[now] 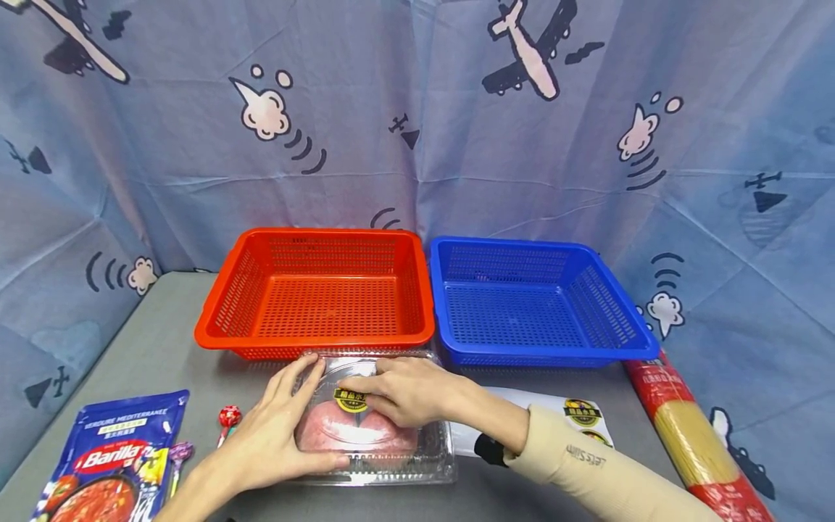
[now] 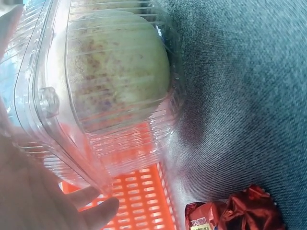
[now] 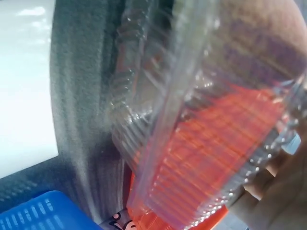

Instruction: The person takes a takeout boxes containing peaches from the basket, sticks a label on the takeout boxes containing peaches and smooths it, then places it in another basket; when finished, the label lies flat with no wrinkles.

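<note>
A clear plastic clamshell box (image 1: 433, 464) with pink and pale green peaches (image 1: 352, 428) inside stands on the table in the middle of the head view. On its lid is a round black-and-yellow sticker (image 1: 351, 400). My left hand (image 1: 280, 428) spans the box's left side, thumb along the front and fingers stretched toward the back corner. From the right, my right hand (image 1: 414, 391) presses its fingertips on the lid at the sticker, partly covering it. A peach (image 2: 115, 67) shows through the box wall in the left wrist view; the right wrist view is blurred.
A red basket (image 1: 313, 341) and a blue basket (image 1: 548, 355) stand behind the box. Right of it lies a white sticker sheet (image 1: 522, 397), then a noodle packet (image 1: 698, 438). On the left are a blue Banilla pouch (image 1: 111, 457) and wrapped lollipops (image 1: 230, 416).
</note>
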The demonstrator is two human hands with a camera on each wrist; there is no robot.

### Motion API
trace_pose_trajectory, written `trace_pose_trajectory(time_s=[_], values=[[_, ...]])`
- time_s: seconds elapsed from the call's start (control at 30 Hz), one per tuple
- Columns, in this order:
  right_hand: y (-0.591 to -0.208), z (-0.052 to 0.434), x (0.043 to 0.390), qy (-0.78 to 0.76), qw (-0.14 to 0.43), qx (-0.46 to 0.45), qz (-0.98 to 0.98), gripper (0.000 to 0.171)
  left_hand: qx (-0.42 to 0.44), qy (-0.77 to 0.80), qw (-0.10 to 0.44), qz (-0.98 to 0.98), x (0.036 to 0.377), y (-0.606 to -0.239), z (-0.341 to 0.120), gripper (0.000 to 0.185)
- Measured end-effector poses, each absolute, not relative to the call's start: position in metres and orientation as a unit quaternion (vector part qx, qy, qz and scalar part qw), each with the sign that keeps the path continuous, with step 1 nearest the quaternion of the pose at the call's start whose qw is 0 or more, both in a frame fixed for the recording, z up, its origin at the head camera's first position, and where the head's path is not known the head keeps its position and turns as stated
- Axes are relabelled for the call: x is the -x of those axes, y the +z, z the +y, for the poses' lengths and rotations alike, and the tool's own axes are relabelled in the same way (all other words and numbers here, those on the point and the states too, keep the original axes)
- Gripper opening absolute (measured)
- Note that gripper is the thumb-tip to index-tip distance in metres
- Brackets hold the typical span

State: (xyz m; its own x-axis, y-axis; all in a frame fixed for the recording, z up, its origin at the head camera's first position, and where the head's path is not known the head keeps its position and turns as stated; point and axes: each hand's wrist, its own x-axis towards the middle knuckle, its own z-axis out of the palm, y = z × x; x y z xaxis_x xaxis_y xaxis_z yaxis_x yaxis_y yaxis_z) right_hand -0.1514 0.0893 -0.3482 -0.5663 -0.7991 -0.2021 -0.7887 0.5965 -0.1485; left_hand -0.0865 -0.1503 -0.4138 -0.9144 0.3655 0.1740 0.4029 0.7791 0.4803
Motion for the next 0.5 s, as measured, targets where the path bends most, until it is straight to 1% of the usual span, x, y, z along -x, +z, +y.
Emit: trace_pose_trajectory(time_s=[0.17,0.33,0.5], values=[[-0.3492,0.0869,0.1541,0.019,0.143,0.456,0.878,0.049,0.200,-0.261,0.030,-0.944,0.0868,-0.4140,-0.1507,0.126],[-0.3493,0.0873,0.1536,0.062,0.124,0.485,0.863,0.053,0.200,-0.260,0.029,-0.944,0.0871,-0.4143,-0.1507,0.126],[-0.3492,0.0900,0.1536,0.063,0.110,0.507,0.852,0.053,0.199,-0.262,0.028,-0.944,0.0871,-0.4143,-0.1504,0.125]])
